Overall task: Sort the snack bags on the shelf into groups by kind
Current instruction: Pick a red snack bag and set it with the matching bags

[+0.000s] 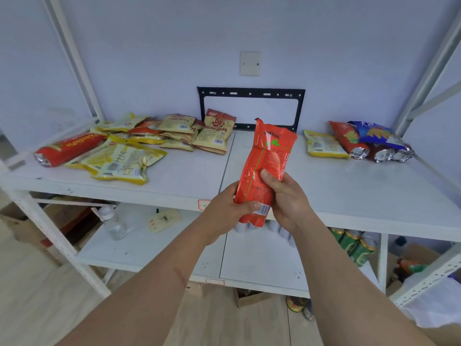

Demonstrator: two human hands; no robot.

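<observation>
While your forearms reach in from the bottom of the view, both of your hands hold one long orange-red snack bag [265,168] upright in the air in front of the shelf's front edge. Your left hand [225,216] grips its lower end from the left, thumb laid across the front near the barcode, and your right hand [287,196] clasps it from the right a little higher, thumb pressed on the bag's middle. The bag's top leans slightly to the right and stands out against the white shelf [336,186] behind it. Beyond your hands, on the left part of that shelf, a big yellow bag [119,162] lies nearest the front edge, with a long red bag [67,148] lying just beside it to the left, its silver end facing the front. Farther back, a loose heap of small yellow packets [174,133] spreads toward the wall, a few orange packets mixed in, and one yellow-and-red packet [219,121] stands propped at its right end. On the right part of the shelf, well apart from that heap, a small yellow packet [324,144] lies beside a red chip bag [349,141] and a blue chip bag [381,138], which rest against each other. Against the wall behind sits a black metal bracket [250,92], with a pale wall plate [250,63] above it.
</observation>
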